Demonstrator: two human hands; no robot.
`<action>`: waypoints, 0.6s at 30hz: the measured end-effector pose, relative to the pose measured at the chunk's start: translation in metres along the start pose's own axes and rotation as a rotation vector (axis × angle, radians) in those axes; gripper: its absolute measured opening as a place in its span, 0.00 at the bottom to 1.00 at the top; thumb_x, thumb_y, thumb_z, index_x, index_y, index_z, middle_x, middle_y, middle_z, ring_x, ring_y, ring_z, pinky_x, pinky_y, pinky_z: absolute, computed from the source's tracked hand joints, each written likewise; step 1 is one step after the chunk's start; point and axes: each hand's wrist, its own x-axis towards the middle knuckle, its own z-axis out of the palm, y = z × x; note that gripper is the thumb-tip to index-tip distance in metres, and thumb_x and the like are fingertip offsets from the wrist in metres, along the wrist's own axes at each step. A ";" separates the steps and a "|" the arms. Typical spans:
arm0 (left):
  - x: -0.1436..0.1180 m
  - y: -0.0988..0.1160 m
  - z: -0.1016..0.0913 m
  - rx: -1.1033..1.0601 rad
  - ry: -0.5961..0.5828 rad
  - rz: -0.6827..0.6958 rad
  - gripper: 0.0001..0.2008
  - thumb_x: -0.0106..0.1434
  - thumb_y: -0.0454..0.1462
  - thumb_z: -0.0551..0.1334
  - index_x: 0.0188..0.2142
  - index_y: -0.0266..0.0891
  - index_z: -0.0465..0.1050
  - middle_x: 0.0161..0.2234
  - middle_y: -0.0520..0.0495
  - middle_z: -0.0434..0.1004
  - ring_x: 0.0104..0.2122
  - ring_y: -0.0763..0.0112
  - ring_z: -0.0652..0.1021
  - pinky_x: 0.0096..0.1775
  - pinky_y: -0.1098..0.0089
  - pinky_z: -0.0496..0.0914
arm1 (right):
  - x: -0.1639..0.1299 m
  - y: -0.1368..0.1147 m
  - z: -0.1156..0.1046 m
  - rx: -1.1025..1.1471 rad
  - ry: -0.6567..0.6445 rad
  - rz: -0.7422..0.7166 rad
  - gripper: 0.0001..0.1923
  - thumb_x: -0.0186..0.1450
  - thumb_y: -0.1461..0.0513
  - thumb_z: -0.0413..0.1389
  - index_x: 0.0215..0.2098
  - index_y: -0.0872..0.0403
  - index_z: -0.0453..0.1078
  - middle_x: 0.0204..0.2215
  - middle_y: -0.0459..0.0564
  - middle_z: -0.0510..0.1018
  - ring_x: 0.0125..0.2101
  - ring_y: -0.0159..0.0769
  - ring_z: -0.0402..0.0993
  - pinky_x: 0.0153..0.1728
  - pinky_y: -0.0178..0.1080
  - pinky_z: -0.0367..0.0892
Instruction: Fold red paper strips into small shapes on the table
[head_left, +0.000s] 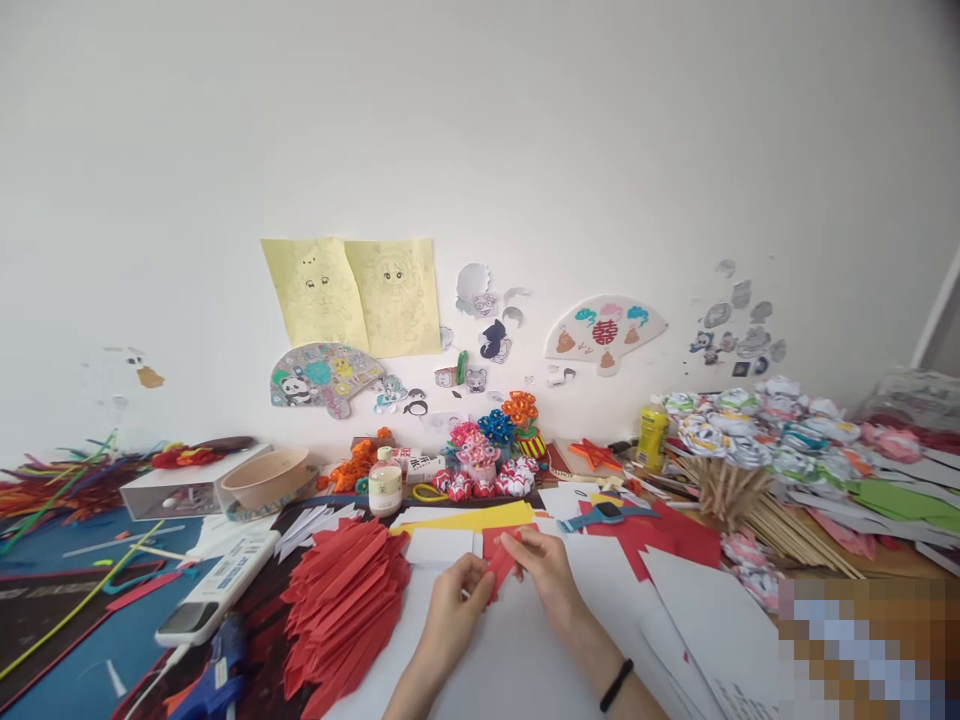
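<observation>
A small piece of red paper (501,577) is held up between both hands over white sheets (517,660). My left hand (457,598) pinches its lower left side with closed fingers. On the upper right side, my right hand (546,570) grips the same piece between thumb and fingers; a black band circles that wrist. Whether the piece is folded I cannot tell. A large heap of folded red paper strips (341,600) lies left of my left hand. Just behind the hands are yellow paper (465,518) and a small white stack of paper (442,546).
To the left lie a white power strip (217,590), a blue glue gun (217,670) and a beige bowl (266,478). A bottle (385,485) stands behind the strips. At right are a blue watch (607,512), wooden sticks (795,530) and paper flowers (750,430).
</observation>
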 end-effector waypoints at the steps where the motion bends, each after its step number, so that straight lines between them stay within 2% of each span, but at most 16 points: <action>1: 0.000 0.001 0.000 -0.014 -0.012 0.002 0.15 0.60 0.47 0.56 0.27 0.37 0.68 0.23 0.50 0.72 0.24 0.71 0.69 0.28 0.74 0.62 | 0.000 -0.001 0.000 0.000 0.003 0.001 0.23 0.58 0.49 0.59 0.16 0.56 0.62 0.16 0.41 0.64 0.19 0.29 0.60 0.22 0.33 0.56; 8: -0.002 0.003 -0.004 0.002 0.036 0.027 0.15 0.60 0.47 0.57 0.26 0.37 0.68 0.20 0.50 0.73 0.21 0.72 0.69 0.27 0.74 0.62 | 0.001 0.003 0.002 0.072 -0.165 0.124 0.21 0.58 0.47 0.58 0.24 0.58 0.70 0.18 0.46 0.71 0.19 0.30 0.64 0.22 0.33 0.59; 10: -0.002 0.003 -0.006 0.012 0.045 0.028 0.16 0.59 0.47 0.58 0.26 0.37 0.69 0.19 0.50 0.73 0.21 0.72 0.69 0.26 0.74 0.62 | 0.001 0.005 0.002 0.047 -0.194 0.124 0.22 0.57 0.46 0.59 0.23 0.58 0.70 0.17 0.47 0.72 0.18 0.31 0.65 0.21 0.34 0.59; 15: -0.001 0.002 -0.011 -0.031 -0.037 -0.009 0.18 0.58 0.49 0.59 0.28 0.34 0.72 0.21 0.48 0.74 0.21 0.71 0.71 0.25 0.73 0.63 | 0.002 0.004 -0.002 -0.037 -0.118 0.084 0.22 0.57 0.47 0.60 0.19 0.58 0.70 0.14 0.46 0.70 0.18 0.30 0.63 0.21 0.34 0.58; 18: -0.001 0.001 -0.015 -0.010 -0.018 -0.025 0.19 0.58 0.50 0.59 0.27 0.34 0.72 0.20 0.48 0.73 0.21 0.71 0.71 0.25 0.74 0.63 | 0.001 0.001 -0.003 -0.034 -0.076 0.090 0.22 0.56 0.48 0.61 0.19 0.58 0.69 0.14 0.45 0.69 0.18 0.31 0.63 0.21 0.34 0.57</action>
